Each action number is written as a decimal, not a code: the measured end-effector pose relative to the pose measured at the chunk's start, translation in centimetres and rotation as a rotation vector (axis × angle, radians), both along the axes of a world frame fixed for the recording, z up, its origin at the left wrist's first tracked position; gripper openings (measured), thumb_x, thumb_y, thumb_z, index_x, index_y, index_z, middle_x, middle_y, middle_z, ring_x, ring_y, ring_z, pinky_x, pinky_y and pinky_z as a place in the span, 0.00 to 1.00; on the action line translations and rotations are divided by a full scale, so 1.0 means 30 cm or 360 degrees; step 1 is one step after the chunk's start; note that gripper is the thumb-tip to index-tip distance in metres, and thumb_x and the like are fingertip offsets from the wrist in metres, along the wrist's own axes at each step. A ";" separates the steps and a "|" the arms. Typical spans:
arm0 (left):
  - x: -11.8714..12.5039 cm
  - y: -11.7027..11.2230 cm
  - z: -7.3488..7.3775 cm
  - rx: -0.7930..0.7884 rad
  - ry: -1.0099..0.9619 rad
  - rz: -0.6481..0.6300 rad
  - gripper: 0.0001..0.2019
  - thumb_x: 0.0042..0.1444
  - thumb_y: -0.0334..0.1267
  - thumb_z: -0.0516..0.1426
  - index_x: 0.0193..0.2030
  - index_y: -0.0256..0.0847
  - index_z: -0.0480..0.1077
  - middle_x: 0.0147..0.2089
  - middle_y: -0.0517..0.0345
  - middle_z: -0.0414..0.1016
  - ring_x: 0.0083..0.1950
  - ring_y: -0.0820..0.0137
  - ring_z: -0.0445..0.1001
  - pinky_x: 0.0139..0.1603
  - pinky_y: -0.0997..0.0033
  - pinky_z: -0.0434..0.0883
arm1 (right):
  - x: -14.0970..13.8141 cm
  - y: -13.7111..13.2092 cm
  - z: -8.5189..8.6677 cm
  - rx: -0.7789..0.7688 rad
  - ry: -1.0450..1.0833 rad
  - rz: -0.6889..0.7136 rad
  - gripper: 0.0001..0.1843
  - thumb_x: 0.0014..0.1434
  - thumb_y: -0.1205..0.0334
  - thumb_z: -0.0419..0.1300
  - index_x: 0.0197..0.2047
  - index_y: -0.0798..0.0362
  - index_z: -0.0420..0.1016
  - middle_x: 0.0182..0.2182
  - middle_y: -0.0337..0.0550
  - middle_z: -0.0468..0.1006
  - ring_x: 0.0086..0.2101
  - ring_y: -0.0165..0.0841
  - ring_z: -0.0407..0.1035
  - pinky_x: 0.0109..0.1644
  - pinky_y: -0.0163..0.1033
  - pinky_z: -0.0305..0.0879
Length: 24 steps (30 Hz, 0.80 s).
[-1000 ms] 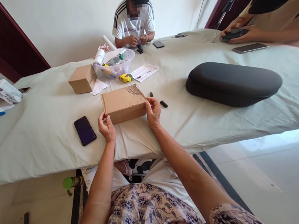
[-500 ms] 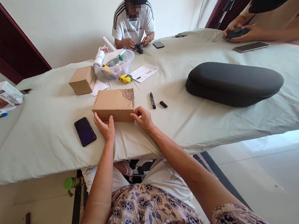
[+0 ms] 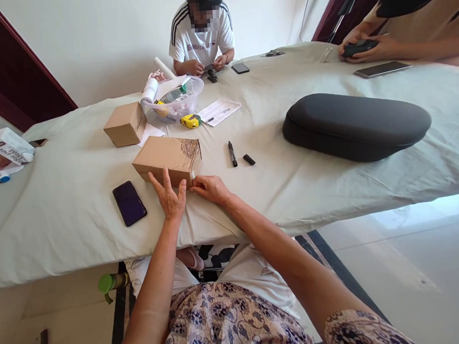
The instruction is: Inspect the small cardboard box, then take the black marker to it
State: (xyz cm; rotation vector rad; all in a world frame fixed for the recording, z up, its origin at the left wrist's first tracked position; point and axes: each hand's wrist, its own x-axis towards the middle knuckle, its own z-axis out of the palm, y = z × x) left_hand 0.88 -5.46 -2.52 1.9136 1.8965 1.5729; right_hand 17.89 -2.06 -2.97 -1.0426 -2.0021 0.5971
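Observation:
A brown cardboard box (image 3: 162, 149) with dark scribbles on its top right part sits on the cloth in front of me, turned at a slight angle. My left hand (image 3: 170, 195) is open, its spread fingers against the box's near side. At the near right corner, my right hand (image 3: 211, 188) has its fingers pinched together on the box edge; the exact grip is partly hidden. Right of the box lie an uncapped black marker (image 3: 232, 154) and its black cap (image 3: 248, 160). A dark phone (image 3: 129, 203) rests to the left.
Behind the box stand a second cardboard box (image 3: 124, 124) and a plastic basket (image 3: 192, 98) of odds and ends. A yellow tape measure (image 3: 190, 121) touches a paper sheet (image 3: 225, 111). A long black case (image 3: 356, 125) lies right. Other people sit around the table (image 3: 295, 198).
The box has turned so that its right side now shows at the near corner. My left hand has spread its fingers and shifted right; my right hand has moved left and nearer.

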 end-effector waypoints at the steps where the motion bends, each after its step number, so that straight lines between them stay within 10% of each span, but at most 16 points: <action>1: 0.004 -0.001 0.001 0.0010 0.0020 -0.0035 0.39 0.60 0.61 0.56 0.71 0.38 0.61 0.79 0.32 0.37 0.80 0.44 0.40 0.75 0.42 0.51 | -0.002 -0.001 0.000 0.0048 -0.0054 0.0062 0.10 0.63 0.54 0.59 0.34 0.49 0.76 0.28 0.39 0.79 0.28 0.30 0.69 0.36 0.35 0.63; 9: -0.001 0.005 0.002 0.0026 -0.0053 -0.0049 0.33 0.60 0.57 0.59 0.66 0.38 0.64 0.75 0.31 0.49 0.77 0.49 0.53 0.73 0.48 0.58 | -0.010 -0.002 0.000 0.0227 -0.0216 0.0290 0.12 0.64 0.59 0.56 0.41 0.48 0.82 0.32 0.42 0.79 0.32 0.32 0.72 0.40 0.36 0.65; 19: -0.005 0.020 -0.038 0.0221 -0.0152 -0.0273 0.23 0.69 0.49 0.50 0.65 0.41 0.64 0.69 0.39 0.65 0.72 0.60 0.63 0.74 0.56 0.59 | 0.067 0.058 -0.005 0.0067 0.0914 -0.0924 0.21 0.62 0.42 0.56 0.45 0.51 0.72 0.36 0.45 0.77 0.35 0.35 0.71 0.39 0.40 0.68; 24: -0.020 0.025 -0.039 0.0239 -0.0233 -0.0269 0.21 0.70 0.47 0.48 0.64 0.42 0.65 0.68 0.42 0.68 0.71 0.62 0.65 0.72 0.58 0.62 | 0.067 0.065 -0.010 -0.0082 0.0975 -0.0594 0.24 0.59 0.39 0.58 0.45 0.50 0.73 0.37 0.45 0.77 0.38 0.36 0.72 0.40 0.40 0.69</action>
